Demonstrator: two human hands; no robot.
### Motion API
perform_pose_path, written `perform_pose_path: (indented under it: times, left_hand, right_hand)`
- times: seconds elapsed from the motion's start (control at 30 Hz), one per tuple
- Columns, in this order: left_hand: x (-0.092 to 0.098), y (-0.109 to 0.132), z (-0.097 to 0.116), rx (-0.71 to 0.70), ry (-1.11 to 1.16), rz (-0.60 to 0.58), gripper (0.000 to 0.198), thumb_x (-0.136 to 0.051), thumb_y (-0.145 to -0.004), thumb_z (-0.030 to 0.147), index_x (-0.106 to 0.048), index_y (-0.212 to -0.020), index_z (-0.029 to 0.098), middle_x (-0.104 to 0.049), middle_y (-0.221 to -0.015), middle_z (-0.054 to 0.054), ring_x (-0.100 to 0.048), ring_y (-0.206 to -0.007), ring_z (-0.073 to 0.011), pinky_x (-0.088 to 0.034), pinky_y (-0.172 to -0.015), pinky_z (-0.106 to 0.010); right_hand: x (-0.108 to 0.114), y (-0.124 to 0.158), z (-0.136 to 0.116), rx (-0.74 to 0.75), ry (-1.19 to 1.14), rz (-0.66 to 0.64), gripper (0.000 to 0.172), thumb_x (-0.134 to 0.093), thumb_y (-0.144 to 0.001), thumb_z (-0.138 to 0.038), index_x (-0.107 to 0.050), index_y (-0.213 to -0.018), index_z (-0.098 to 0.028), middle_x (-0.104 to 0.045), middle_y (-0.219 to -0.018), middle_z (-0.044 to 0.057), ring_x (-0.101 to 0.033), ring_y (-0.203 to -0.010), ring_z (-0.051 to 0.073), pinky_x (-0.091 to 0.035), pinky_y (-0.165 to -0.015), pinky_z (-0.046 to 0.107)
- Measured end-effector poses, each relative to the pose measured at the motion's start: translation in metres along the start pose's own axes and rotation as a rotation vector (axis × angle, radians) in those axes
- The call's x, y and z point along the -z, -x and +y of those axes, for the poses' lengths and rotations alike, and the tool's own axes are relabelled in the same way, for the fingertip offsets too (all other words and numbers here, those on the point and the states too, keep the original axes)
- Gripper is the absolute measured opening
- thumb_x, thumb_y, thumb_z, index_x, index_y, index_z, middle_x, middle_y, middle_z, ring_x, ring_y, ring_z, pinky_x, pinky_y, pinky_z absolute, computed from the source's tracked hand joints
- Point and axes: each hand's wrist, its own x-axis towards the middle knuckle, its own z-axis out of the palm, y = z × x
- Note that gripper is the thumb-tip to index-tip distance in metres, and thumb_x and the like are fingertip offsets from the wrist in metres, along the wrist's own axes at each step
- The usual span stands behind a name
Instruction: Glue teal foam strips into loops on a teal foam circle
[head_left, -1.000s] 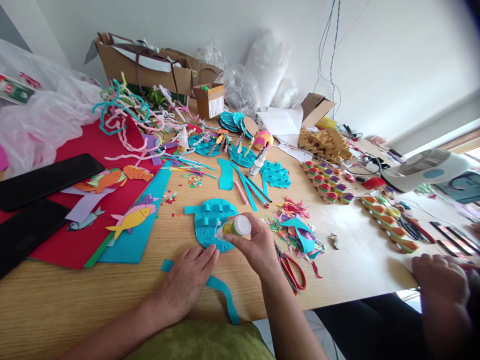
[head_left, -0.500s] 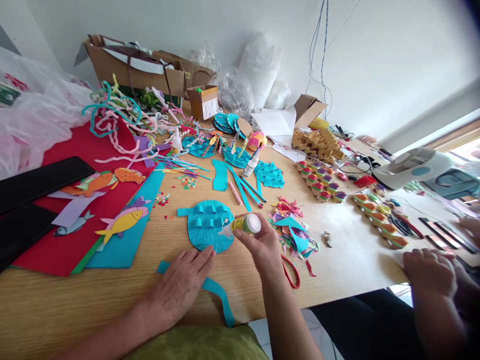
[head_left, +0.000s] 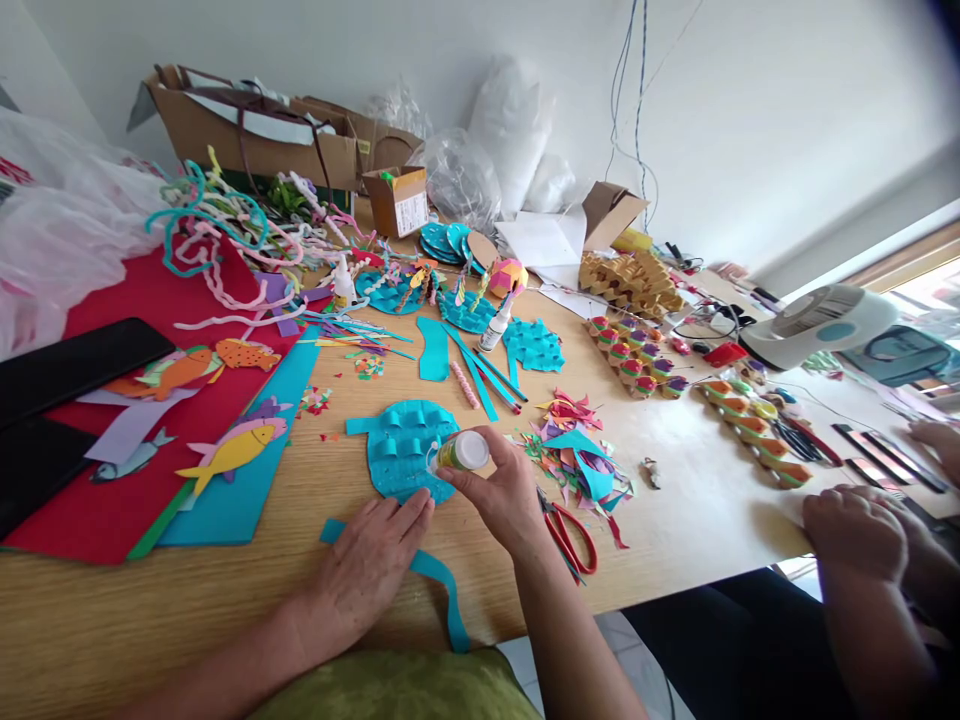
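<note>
The right hand (head_left: 501,485) held a small glue bottle (head_left: 459,453) over a blue disc (head_left: 396,472), its fingers clamped around the sides. The bottle was tipped, with its white base toward the camera and its nozzle pointing down and left at the disc; whether the tip touched the surface could not be told. The disc lay flat on the desk (head_left: 187,600), in front of the person. Small blue loops stood in rows across its far part, a short blue tab stuck out at its left, and pale specks dotted the nearer part.

The left hand (head_left: 379,550) lay palm down, fingers stretched out and close together, gripping nothing, with the fingertips at the near edge of the disc. A blue strip (head_left: 451,605) ran beneath this hand and showed on both sides of it, its right end curving toward the person.

Red-handled scissors (head_left: 594,557) lay beside the right forearm, and a heap of coloured scraps (head_left: 589,460) lay just beyond them. Farther back stood another glue bottle (head_left: 494,332), near some blue strips and sticks. To the left, a yellow paper fish (head_left: 234,452) rested on coloured sheets (head_left: 82,500). At the far right, another person's hand (head_left: 855,530) was at the edge of the desk.
</note>
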Motion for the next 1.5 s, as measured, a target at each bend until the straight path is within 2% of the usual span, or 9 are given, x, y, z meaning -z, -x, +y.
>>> perform_pose_path:
  times: [0.5, 0.7, 1.3, 1.5]
  left_hand:
    - [-0.0010, 0.0003, 0.0001, -0.023, -0.033, 0.006, 0.050, -0.036, -0.078, -0.005, -0.048, -0.123, 0.013, -0.059, -0.121, -0.008, -0.059, -0.088, -0.0198, -0.048, -0.079, -0.036]
    - [-0.0034, 0.0011, -0.0004, -0.001, 0.018, 0.013, 0.048, -0.037, -0.082, -0.002, -0.047, -0.124, 0.017, -0.058, -0.121, -0.008, -0.059, -0.088, -0.0187, -0.047, -0.080, -0.035]
    - [-0.0030, 0.0012, 0.0003, 0.008, 0.000, -0.003, 0.049, -0.038, -0.081, -0.003, -0.048, -0.124, 0.018, -0.058, -0.122, -0.007, -0.060, -0.089, -0.0181, -0.048, -0.081, -0.035]
    - [-0.0025, 0.0010, 0.0008, -0.002, -0.028, 0.013, 0.051, -0.038, -0.078, -0.006, -0.048, -0.124, 0.016, -0.059, -0.121, -0.008, -0.059, -0.089, -0.0190, -0.048, -0.081, -0.036]
  right_hand:
    - [-0.0019, -0.0046, -0.0038, 0.024, 0.035, 0.013, 0.022, -0.067, -0.069, -0.038, -0.054, -0.065, -0.021, -0.056, -0.059, -0.004, -0.050, -0.056, 0.012, -0.037, -0.054, 0.023]
    - [-0.0025, -0.0049, -0.0031, 0.024, 0.039, 0.016, 0.023, -0.066, -0.069, -0.039, -0.053, -0.064, -0.021, -0.056, -0.058, -0.004, -0.050, -0.055, 0.012, -0.037, -0.053, 0.022]
    - [-0.0006, -0.0021, -0.0018, 0.012, 0.043, 0.028, 0.020, -0.069, -0.068, -0.036, -0.057, -0.068, -0.020, -0.059, -0.063, -0.003, -0.052, -0.059, 0.013, -0.039, -0.057, 0.023]
    - [0.0004, -0.0011, -0.0008, 0.015, 0.032, -0.003, 0.017, -0.069, -0.068, -0.033, -0.059, -0.071, -0.020, -0.061, -0.065, -0.003, -0.054, -0.061, 0.014, -0.040, -0.057, 0.023]
